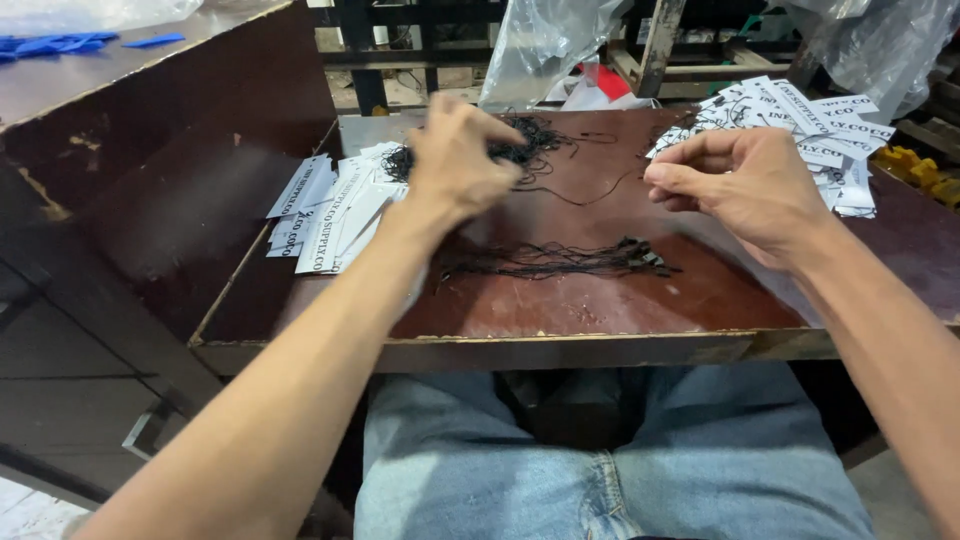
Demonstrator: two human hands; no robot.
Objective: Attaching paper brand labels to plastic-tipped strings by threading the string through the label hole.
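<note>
At a worn brown surface (600, 300), the left hand (455, 160) curls its fingers into a tangle of black strings (525, 150) near the far edge. The right hand (745, 185) pinches a thin string near white tags (800, 125); more white tags (325, 215) overhang the left edge.

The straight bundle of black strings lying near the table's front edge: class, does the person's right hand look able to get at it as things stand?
Probably yes: the right hand hovers just behind the bundle of black strings, with bare tabletop between.
</note>
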